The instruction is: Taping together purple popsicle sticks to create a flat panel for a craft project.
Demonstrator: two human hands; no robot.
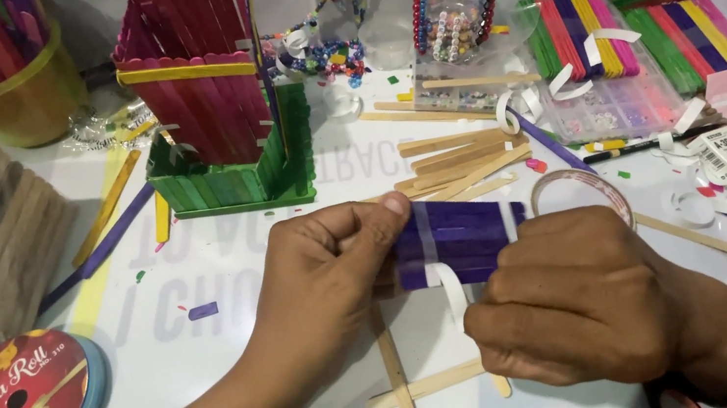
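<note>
Fingers [357, 225] of both hands closed on purple craft-stick panel [459, 237].
Left hand [326, 275] pinches left edge; right hand [581, 305] grips near edge. Panel likely light, stiff; hold by edges.

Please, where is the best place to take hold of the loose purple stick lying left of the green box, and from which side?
Probably grip the purple stick near its lower left half, coming from above, pinching across its narrow width. It lies flat on the table; its upper end runs close to the green box and a yellow stick.
</note>
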